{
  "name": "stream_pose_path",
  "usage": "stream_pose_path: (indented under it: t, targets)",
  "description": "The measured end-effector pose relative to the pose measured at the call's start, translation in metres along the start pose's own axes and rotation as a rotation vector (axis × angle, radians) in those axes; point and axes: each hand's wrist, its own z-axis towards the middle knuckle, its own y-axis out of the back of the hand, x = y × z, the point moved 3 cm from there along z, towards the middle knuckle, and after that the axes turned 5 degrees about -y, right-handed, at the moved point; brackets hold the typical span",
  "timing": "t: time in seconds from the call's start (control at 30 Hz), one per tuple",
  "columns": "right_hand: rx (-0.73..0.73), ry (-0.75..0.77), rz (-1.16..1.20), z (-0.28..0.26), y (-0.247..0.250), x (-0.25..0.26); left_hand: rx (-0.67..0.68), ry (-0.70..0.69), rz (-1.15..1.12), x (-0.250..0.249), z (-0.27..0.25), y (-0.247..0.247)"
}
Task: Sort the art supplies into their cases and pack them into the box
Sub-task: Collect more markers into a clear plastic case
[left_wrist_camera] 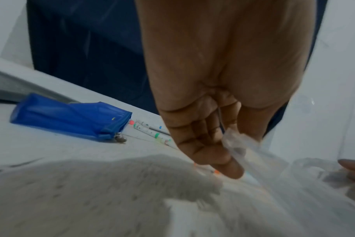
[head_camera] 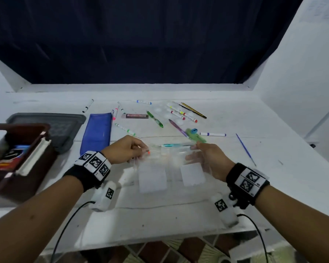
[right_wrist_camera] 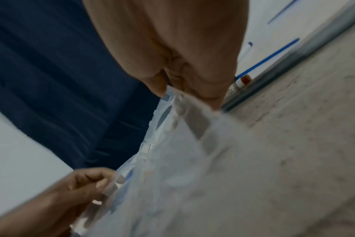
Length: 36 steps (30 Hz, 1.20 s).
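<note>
Both hands are holding a clear plastic case [head_camera: 171, 168] above the white counter [head_camera: 160, 215], near its front edge. Left hand [head_camera: 124, 149] is pinching the case's left top corner; right hand [head_camera: 210, 160] is pinching the right top corner, each grip clamped on plastic. Blue pencil pouch [head_camera: 97, 132] is lying left of the case; loose markers [head_camera: 180, 112] are lying behind it; brown box [head_camera: 17, 158] is sitting far left.
</note>
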Motion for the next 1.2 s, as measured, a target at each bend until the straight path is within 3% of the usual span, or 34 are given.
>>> stream_pose_path:
  t: [0.1,0.23,0.4,0.5,0.6,0.7,0.77,0.83,1.2]
  targets:
    - [-0.109,0.074,-0.348,-0.004,0.003,-0.011,0.062,0.031,0.153,0.015,-0.008,-0.007]
    - [-0.186,0.169,-0.700,0.001,0.014,-0.020,0.044,0.010,0.365,0.023,-0.011,-0.013]
    - [-0.236,0.200,-0.711,-0.008,0.024,-0.020,0.066,0.038,0.429,0.028,-0.004,-0.021]
    - [-0.448,0.258,-0.778,-0.012,0.050,-0.003,0.033,0.051,0.420,0.025,0.006,-0.028]
    - [-0.622,0.201,-0.915,-0.005,0.094,0.012,0.011,0.075,0.413,0.018,0.015,-0.034]
    - [-0.722,-0.029,-1.089,0.006,0.136,0.022,-0.008,0.084,0.422,0.011,0.025,-0.039]
    - [-0.712,-0.117,-1.148,0.011,0.149,0.028,-0.022,0.094,0.409,0.007,0.032,-0.040]
    - [-0.669,-0.113,-1.172,0.018,0.151,0.028,-0.037,0.113,0.388,0.006,0.038,-0.041]
    - [-0.290,0.095,-1.133,0.059,0.116,0.039,-0.122,0.171,0.344,0.011,0.054,-0.040]
